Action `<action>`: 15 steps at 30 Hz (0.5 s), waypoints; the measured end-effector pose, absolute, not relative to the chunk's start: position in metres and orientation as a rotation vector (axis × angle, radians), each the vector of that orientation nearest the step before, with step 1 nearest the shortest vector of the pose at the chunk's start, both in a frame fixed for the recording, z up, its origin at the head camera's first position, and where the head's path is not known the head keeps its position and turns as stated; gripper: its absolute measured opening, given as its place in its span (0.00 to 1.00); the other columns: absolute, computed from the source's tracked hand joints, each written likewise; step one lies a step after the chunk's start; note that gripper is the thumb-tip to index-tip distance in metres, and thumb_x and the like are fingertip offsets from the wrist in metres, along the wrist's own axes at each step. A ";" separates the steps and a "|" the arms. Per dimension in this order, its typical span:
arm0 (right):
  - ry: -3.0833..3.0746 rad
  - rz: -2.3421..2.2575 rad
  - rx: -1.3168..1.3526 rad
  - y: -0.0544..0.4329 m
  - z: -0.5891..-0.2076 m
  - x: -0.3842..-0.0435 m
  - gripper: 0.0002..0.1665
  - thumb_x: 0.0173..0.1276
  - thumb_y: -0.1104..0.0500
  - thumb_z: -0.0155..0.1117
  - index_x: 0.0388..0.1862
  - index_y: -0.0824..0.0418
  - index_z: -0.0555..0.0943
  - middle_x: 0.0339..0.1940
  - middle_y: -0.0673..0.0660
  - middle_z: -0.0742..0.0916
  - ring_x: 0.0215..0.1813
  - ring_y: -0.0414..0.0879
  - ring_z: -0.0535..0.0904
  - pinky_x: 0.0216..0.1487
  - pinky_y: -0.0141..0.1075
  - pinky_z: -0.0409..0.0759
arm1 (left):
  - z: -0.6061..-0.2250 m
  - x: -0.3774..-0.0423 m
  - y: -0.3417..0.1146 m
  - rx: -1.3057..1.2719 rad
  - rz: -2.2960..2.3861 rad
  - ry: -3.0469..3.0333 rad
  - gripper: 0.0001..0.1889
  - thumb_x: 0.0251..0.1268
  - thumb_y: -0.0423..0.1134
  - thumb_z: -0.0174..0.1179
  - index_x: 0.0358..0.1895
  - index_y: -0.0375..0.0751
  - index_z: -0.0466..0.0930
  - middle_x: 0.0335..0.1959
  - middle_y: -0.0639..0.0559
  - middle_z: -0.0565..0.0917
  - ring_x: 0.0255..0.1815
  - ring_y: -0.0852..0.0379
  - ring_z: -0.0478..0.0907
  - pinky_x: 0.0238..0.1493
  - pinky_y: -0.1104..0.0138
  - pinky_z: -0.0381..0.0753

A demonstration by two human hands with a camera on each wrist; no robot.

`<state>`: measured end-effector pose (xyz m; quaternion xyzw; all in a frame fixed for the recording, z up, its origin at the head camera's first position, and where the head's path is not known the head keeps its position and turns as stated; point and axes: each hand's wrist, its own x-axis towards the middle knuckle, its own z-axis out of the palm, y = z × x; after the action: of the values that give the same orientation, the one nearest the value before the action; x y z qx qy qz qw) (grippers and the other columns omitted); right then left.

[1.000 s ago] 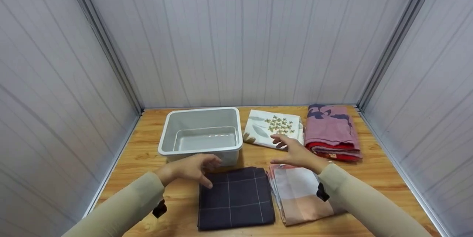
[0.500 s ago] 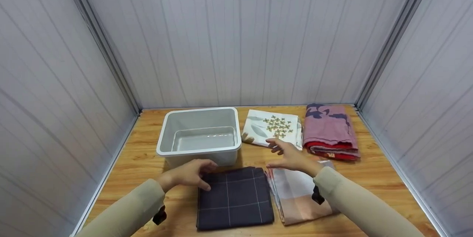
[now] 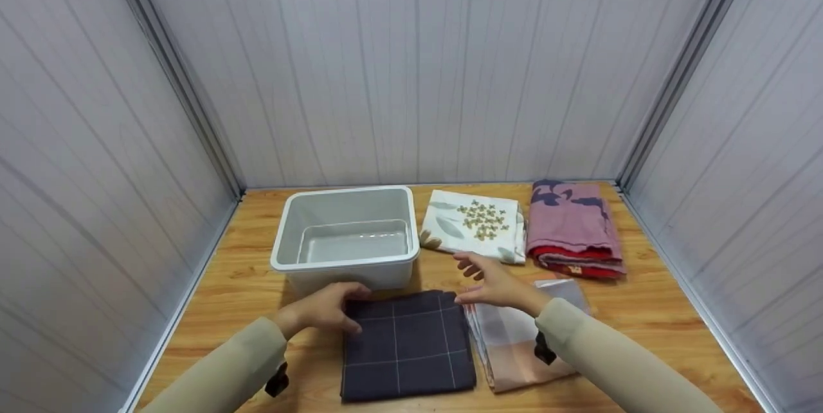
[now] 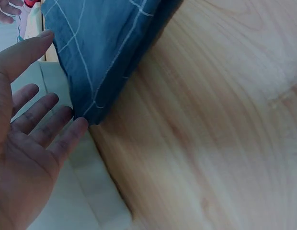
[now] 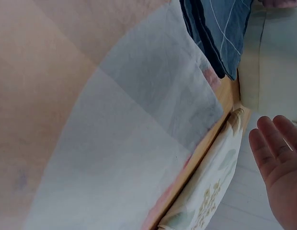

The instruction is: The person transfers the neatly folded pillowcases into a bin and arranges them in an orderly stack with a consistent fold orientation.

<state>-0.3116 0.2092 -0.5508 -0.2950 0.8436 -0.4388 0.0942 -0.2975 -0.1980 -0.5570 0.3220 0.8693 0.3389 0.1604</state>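
A folded dark navy cloth (image 3: 405, 348) with thin white check lines lies at the front middle of the wooden table. My left hand (image 3: 328, 309) hovers by its far left corner, thumb and fingers spread apart, holding nothing; in the left wrist view the fingers (image 4: 67, 139) appear close to that corner, and I cannot tell whether they touch. Over the gap near the navy cloth's far right corner is my right hand (image 3: 495, 284), fingers loosely bent and holding nothing. Below the right wrist lies a folded peach and grey cloth (image 3: 514, 342), partly hidden by the forearm.
A light grey plastic bin (image 3: 347, 265) stands behind the navy cloth at the left. Right of it lies a folded white cloth (image 3: 472, 223) with a leaf and flower print. Farther right is a thick folded pink and red cloth (image 3: 572, 226). Pale panels (image 3: 398, 65) wall the table.
My right hand has moved left and nearer, from over the white cloth's front edge toward the navy cloth. The left hand has shifted slightly left and down. The cloths stay put.
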 end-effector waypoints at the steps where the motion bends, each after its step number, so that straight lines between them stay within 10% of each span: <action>1: 2.491 -1.306 -0.864 0.208 -0.552 -0.312 0.48 0.67 0.61 0.82 0.80 0.71 0.68 0.67 0.73 0.81 0.64 0.75 0.79 0.65 0.69 0.79 | -0.559 -0.298 -0.199 0.920 0.971 2.486 0.38 0.53 0.36 0.83 0.66 0.24 0.77 0.66 0.31 0.85 0.70 0.32 0.80 0.75 0.39 0.74; 15: 2.434 -1.312 -0.820 0.197 -0.573 -0.309 0.51 0.66 0.60 0.82 0.83 0.69 0.66 0.69 0.77 0.78 0.66 0.74 0.79 0.66 0.65 0.81 | -0.582 -0.302 -0.211 0.905 0.950 2.557 0.41 0.54 0.43 0.83 0.70 0.27 0.76 0.66 0.34 0.84 0.70 0.35 0.79 0.74 0.41 0.75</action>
<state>-0.3093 0.1973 -0.5735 -0.2821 0.8368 -0.4513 0.1285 -0.3016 -0.2109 -0.5816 0.3120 0.8819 0.3275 0.1334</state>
